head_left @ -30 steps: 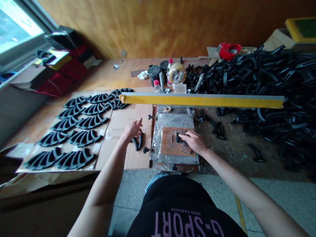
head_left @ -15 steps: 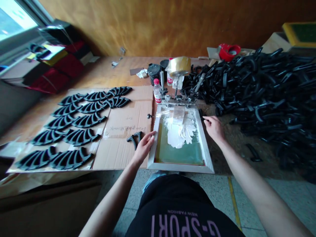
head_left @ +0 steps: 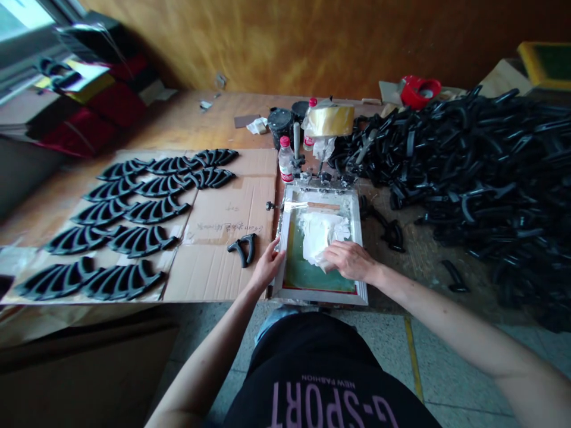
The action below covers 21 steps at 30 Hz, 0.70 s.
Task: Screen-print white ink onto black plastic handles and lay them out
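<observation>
In front of me lies a screen printing frame (head_left: 362,261) with a pale rim and a green mesh. White ink (head_left: 314,229) is smeared thickly over the mesh. My left hand (head_left: 269,261) holds the frame's left edge, fingers and thumb at the rim. My right hand (head_left: 350,259) is closed over the mesh on an ink-covered scraper, largely hidden by ink and fingers. Left of the frame, a forked black plastic part (head_left: 243,249) lies alone on the cardboard (head_left: 214,267). Other black parts (head_left: 392,233) lie just right of the frame.
Rows of black parts (head_left: 120,279) cover the cardboard's left side. A large heap of black parts (head_left: 468,160) fills the right. Behind the frame stand a red-capped bottle (head_left: 285,160), dark tubs (head_left: 280,125) and a tape roll (head_left: 330,120). A red tape dispenser (head_left: 419,91) sits further back.
My right hand has moved left from beside the frame onto the mesh and taken hold of the scraper. The frame's near end has dropped lower. My left hand stays at the left rim.
</observation>
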### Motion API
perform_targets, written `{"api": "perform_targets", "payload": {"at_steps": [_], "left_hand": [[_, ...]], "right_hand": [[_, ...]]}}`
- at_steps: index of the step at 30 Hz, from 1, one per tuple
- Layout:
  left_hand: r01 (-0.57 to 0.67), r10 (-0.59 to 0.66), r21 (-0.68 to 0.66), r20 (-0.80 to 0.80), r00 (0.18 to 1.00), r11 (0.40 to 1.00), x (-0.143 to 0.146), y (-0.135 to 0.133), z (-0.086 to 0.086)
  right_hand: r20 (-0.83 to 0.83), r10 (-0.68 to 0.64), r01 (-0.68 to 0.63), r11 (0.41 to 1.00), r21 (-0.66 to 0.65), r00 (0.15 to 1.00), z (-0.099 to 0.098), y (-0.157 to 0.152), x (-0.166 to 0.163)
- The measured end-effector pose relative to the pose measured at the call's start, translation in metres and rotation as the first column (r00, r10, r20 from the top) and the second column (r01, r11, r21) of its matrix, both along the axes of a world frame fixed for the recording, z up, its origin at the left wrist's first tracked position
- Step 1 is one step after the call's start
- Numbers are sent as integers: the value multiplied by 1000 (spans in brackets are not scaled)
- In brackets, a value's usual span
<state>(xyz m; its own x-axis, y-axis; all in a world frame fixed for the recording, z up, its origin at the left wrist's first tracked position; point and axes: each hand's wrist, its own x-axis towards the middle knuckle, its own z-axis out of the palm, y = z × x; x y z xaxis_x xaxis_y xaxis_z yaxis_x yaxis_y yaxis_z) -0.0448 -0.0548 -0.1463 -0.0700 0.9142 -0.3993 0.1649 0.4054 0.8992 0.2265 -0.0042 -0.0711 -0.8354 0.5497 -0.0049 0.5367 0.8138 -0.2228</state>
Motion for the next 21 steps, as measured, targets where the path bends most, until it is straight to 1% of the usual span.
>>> {"api": "perform_targets", "payload": {"at_steps": [1, 3, 5, 6, 8, 10, 12, 14, 17, 19, 21], "left_hand": [[-5, 5, 0, 7, 1000, 1000, 1, 0, 0], [-15, 15, 2, 11, 1000, 1000, 1, 0, 1], [-16, 16, 5, 3, 1000, 1000, 2, 0, 2], [-12, 12, 6, -1, 1000, 1000, 2, 0, 2], [-8, 8, 3, 3, 1000, 1000, 2, 0, 2], [-12, 12, -2, 11, 1000, 1000, 2, -1, 3], [-12, 12, 0, 14, 1000, 1000, 3, -1, 8], [-13, 13, 11, 27, 1000, 1000, 2, -2, 21], [-40, 37, 41, 78, 996, 998, 0, -1, 53], [-73, 66, 59, 124, 990, 996, 0, 3, 80], [-116, 97, 99, 183, 978, 988, 3, 13, 108]], "right_hand": [[-15, 17, -18, 999, -27, 1000, 3, 1, 2], [-59, -40, 38, 998, -41, 997, 5, 5, 1], [-108, -124, 126, 992, 6, 986, 0, 4, -4], [-129, -140, 146, 989, 34, 982, -4, 0, -6], [-152, -113, 122, 991, 50, 982, -13, -11, -8], [-157, -77, 81, 997, 14, 985, -16, -18, -8], [-167, -130, 128, 992, -21, 977, -10, -13, -10], [-199, -247, 244, 969, -37, 948, 3, 8, -17], [-239, -428, 436, 900, -21, 872, 29, 55, -18], [-278, -538, 566, 824, 25, 796, 44, 86, -2], [-356, -648, 710, 702, 65, 673, 51, 106, 28]]}}
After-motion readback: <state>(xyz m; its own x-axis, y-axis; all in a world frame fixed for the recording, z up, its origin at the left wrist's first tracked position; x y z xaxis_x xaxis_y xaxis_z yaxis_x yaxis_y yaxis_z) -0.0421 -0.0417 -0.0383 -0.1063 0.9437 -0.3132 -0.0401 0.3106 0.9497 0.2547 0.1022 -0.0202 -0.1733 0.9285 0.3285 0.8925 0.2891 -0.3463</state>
